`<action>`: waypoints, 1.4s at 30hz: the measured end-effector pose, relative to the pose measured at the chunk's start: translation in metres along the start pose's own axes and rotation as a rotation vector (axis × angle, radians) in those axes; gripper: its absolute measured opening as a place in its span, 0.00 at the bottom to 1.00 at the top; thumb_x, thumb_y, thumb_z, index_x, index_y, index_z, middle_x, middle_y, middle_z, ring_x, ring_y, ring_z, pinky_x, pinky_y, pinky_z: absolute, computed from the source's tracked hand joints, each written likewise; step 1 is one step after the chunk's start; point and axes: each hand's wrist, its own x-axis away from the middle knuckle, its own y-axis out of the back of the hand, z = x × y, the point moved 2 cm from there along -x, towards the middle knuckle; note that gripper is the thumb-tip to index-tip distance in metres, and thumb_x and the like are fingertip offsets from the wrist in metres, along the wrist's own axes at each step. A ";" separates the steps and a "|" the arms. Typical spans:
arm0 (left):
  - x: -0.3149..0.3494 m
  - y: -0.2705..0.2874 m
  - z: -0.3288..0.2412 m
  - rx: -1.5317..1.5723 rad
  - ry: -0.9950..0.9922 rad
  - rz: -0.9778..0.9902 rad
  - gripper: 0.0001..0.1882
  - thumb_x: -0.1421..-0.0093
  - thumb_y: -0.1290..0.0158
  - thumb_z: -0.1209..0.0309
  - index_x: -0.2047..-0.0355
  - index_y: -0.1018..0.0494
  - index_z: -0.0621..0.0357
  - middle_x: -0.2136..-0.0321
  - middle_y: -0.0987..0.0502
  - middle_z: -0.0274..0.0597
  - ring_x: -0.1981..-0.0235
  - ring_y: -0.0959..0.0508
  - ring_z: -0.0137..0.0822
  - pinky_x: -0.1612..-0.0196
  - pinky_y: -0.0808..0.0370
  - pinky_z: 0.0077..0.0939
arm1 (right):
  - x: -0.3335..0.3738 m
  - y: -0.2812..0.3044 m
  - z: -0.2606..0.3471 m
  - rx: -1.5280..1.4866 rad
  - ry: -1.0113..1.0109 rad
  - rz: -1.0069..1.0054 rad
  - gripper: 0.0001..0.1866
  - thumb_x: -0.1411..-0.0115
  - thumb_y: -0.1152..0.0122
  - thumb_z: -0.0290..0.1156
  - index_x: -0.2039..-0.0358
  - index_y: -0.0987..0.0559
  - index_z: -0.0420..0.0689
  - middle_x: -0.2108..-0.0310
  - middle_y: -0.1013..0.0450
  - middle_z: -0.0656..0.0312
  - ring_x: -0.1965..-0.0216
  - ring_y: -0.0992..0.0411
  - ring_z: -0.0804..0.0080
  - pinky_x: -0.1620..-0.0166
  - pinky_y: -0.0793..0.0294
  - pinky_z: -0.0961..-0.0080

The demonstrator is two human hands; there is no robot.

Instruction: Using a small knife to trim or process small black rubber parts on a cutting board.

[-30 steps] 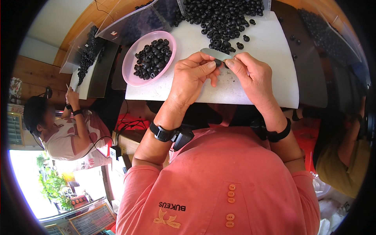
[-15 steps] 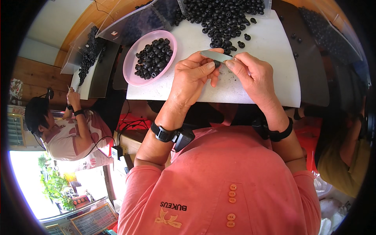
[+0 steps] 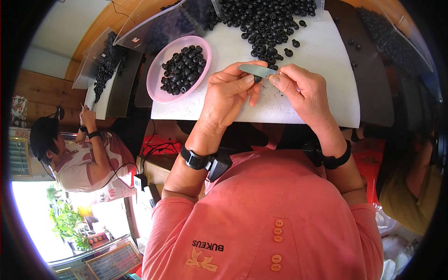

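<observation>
My left hand (image 3: 227, 88) pinches a small black knob-shaped part (image 3: 257, 79) between thumb and fingers above the white work mat (image 3: 322, 65). A flat grey-green strip with a rounded end (image 3: 257, 70) lies across the top of that part. Its right end sits between the thumb and forefinger of my right hand (image 3: 304, 91). Most of the black part is hidden by the strip and my fingers. To the left of my left hand, a pink bowl (image 3: 155, 88) holds many similar black parts. Beyond my fingers, a loose pile of black parts (image 3: 263, 35) spreads over the mat.
The pile runs out of a clear bin (image 3: 321, 10) at the far edge. Another clear bin (image 3: 149, 30) stands behind the bowl. A co-worker (image 3: 88, 161) sits at a left-hand table; an olive sleeve (image 3: 406, 200) shows at right. Dark crumbs lie near my hands.
The strip has tilted so that more of its flat face shows, and it has slid slightly over the black part. My right hand has shifted very little; my left keeps its grip.
</observation>
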 end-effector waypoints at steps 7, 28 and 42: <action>0.002 -0.006 -0.001 -0.046 -0.035 -0.002 0.17 0.35 0.51 0.80 0.46 0.26 0.69 0.73 0.25 0.42 0.75 0.27 0.31 0.73 0.29 0.23 | 0.000 0.002 0.001 -0.010 -0.018 -0.004 0.16 0.37 0.36 0.38 0.77 0.26 0.42 0.86 0.34 0.60 0.85 0.35 0.68 0.79 0.37 0.70; -0.003 0.006 0.006 0.078 -0.028 -0.018 0.06 0.34 0.50 0.80 0.59 0.26 0.69 0.64 0.22 0.55 0.69 0.21 0.39 0.71 0.24 0.29 | 0.001 0.004 0.003 -0.039 -0.096 -0.005 0.15 0.37 0.37 0.38 0.74 0.25 0.42 0.84 0.31 0.60 0.84 0.33 0.68 0.78 0.35 0.72; -0.004 -0.001 0.002 0.082 -0.011 0.060 0.17 0.36 0.49 0.81 0.47 0.27 0.74 0.66 0.23 0.48 0.69 0.22 0.35 0.72 0.25 0.26 | 0.001 0.003 0.002 -0.031 -0.058 -0.004 0.16 0.36 0.37 0.39 0.75 0.25 0.43 0.84 0.32 0.60 0.85 0.33 0.68 0.79 0.36 0.71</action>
